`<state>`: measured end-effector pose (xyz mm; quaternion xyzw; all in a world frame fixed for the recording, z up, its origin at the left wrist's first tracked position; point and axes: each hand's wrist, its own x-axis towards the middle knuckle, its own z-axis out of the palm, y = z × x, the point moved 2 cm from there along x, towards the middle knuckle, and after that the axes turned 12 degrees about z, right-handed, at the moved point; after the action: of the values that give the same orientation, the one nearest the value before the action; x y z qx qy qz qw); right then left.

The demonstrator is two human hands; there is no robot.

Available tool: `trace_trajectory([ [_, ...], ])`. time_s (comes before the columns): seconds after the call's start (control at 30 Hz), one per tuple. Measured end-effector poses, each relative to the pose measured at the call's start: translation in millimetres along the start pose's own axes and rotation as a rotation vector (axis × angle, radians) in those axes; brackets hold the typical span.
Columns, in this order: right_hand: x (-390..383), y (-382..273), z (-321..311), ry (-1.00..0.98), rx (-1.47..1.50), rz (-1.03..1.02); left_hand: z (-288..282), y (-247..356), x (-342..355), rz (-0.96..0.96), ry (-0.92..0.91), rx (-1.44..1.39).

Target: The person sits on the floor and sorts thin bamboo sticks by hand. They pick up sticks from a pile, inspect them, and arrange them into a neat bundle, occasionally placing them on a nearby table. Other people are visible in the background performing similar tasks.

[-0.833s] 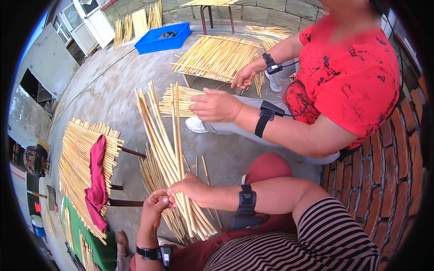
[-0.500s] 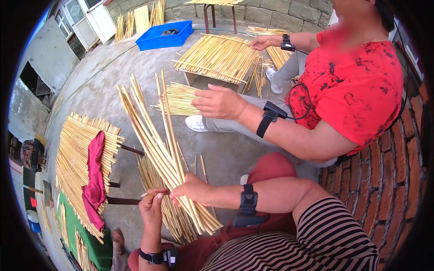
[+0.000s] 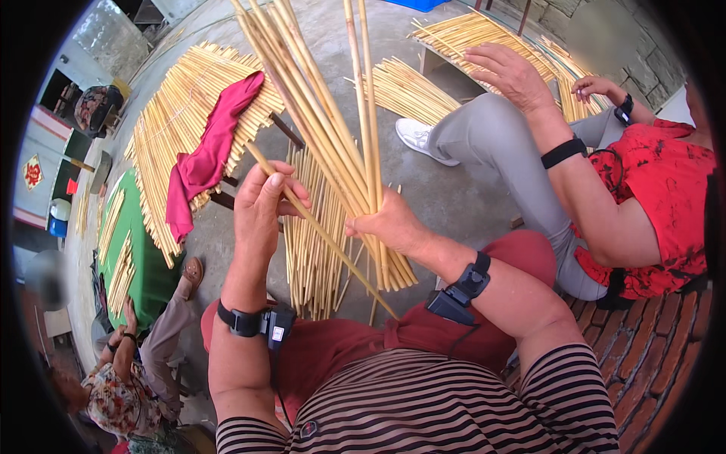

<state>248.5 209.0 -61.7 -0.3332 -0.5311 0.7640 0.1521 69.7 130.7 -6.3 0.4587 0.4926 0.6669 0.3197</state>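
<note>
My left hand (image 3: 271, 198) pinches a single pale yellow stick (image 3: 337, 248), which slants from the upper left down toward my lap. My right hand (image 3: 384, 222) grips a loose bundle of long yellow sticks (image 3: 318, 113), fanned out at the top, just right of my left hand. Below and behind both hands, more sticks (image 3: 310, 280) lie in a pile on the concrete floor. A rack topped with sticks (image 3: 155, 132) stands at the left, a crumpled magenta cloth (image 3: 204, 166) lying over it.
A co-worker in red (image 3: 650, 227) sits at my right near another stick platform (image 3: 469, 38) and loose sticks (image 3: 408, 87). A second person (image 3: 121, 378) is at lower left by a green-covered surface (image 3: 147, 257) with sticks. Brick paving (image 3: 643, 356) lies at lower right; a blue tray edge (image 3: 401, 6) shows on top.
The view has tilted downward. My left hand has drawn one stick away from the bundle and raised it across my body. The co-worker's far hand has left the top of the platform.
</note>
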Motion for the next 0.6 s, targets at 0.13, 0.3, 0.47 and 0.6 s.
trace_trajectory([
  [0.13,-2.4,9.2,11.7,-0.094,0.035,0.039,-28.3,-0.9,7.5,-0.108,0.043,-0.068],
  [0.3,-16.4,15.6,22.7,-0.149,0.036,0.205,-50.4,6.7,6.0,-0.065,0.130,-0.034],
  [0.47,-22.9,29.2,13.1,-0.132,-0.006,0.080,-55.3,14.4,14.3,-0.006,0.182,-0.044],
  [0.6,-25.6,39.6,3.5,-0.291,-0.208,0.203,-86.5,22.9,11.9,0.113,0.208,-0.038],
])
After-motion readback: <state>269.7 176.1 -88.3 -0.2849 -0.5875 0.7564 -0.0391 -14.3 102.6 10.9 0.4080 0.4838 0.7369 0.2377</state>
